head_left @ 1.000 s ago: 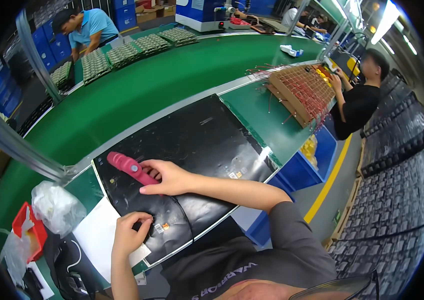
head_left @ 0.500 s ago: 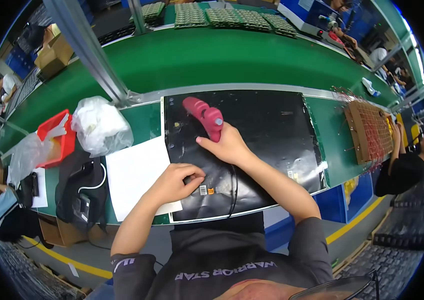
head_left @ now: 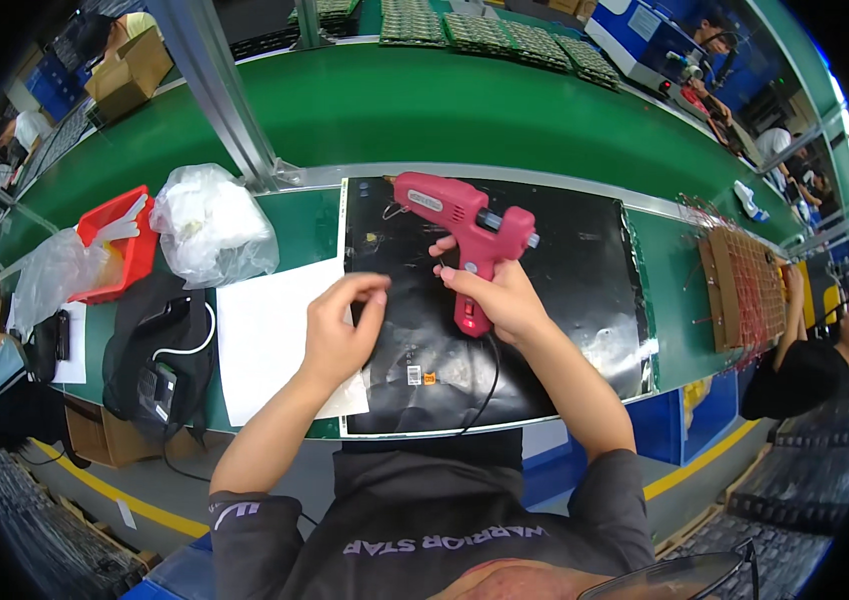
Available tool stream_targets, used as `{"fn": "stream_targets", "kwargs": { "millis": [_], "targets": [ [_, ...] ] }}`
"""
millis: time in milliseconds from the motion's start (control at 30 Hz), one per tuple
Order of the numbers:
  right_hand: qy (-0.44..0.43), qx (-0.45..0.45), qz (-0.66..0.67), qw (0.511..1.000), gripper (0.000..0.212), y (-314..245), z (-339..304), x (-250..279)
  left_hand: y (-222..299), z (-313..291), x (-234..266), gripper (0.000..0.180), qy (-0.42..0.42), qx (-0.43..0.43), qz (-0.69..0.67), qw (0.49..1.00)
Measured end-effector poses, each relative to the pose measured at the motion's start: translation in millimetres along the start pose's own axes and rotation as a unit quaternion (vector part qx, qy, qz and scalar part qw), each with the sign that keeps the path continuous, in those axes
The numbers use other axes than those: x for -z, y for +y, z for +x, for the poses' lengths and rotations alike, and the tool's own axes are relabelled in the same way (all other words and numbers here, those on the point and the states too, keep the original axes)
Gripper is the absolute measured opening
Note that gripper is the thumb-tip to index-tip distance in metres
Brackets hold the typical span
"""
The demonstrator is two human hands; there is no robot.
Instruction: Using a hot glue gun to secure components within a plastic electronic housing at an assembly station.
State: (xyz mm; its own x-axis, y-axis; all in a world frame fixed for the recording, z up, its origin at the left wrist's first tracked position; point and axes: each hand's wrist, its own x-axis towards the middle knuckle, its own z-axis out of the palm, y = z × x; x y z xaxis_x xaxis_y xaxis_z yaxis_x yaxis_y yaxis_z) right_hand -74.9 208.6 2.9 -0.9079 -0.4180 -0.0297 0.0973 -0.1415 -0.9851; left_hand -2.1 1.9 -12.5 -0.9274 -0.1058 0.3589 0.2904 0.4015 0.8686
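Note:
My right hand [head_left: 510, 300] is closed around the handle of a pink hot glue gun [head_left: 445, 200]. The gun's nozzle points to the far left, above a black mat [head_left: 565, 290]. From the bottom of its handle, near a small red switch, a dark cord [head_left: 490, 390] runs to the mat's near edge. Left of the gun, my left hand [head_left: 337, 335] hovers over the mat's left side, thumb and forefinger pinched together. Whatever may be between those fingertips is too small to make out. White paper [head_left: 270, 335] lies under my left forearm, partly covered by it.
Leftward are a white plastic bag [head_left: 210, 230], a red bin [head_left: 110, 225] and a black bag [head_left: 150, 350] with a white cable. At right stands a brown box [head_left: 735, 290] with red wires. A metal post [head_left: 230, 100] rises beyond; green circuit boards [head_left: 510, 40] lie past the green belt [head_left: 395, 110].
The glue gun has turned, now showing its side, with its handle lower and further right. My left hand has lifted away from the mat's near part and moved farther out, slightly left.

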Motion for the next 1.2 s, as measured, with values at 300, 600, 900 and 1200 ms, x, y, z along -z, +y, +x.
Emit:
{"fn": "stream_targets", "kwargs": {
  "millis": [300,600,900,1200],
  "targets": [
    [-0.096,-0.055,0.080,0.991,0.039,4,-25,-19,0,15,7,0.020,0.118,-0.089,0.103,0.984],
    [-0.116,-0.018,0.052,0.992,0.037,8,-31,-24,-3,15,7,0.012,0.131,-0.150,0.153,0.968],
    [-0.106,0.002,0.038,0.994,0.036,7,-36,-29,3,9,6,0.008,0.123,-0.033,0.084,0.988],
    [-0.085,0.032,-0.030,0.995,0.040,13,-33,-35,3,2,-8,0.009,0.083,0.126,-0.146,0.978]
  ]
}}
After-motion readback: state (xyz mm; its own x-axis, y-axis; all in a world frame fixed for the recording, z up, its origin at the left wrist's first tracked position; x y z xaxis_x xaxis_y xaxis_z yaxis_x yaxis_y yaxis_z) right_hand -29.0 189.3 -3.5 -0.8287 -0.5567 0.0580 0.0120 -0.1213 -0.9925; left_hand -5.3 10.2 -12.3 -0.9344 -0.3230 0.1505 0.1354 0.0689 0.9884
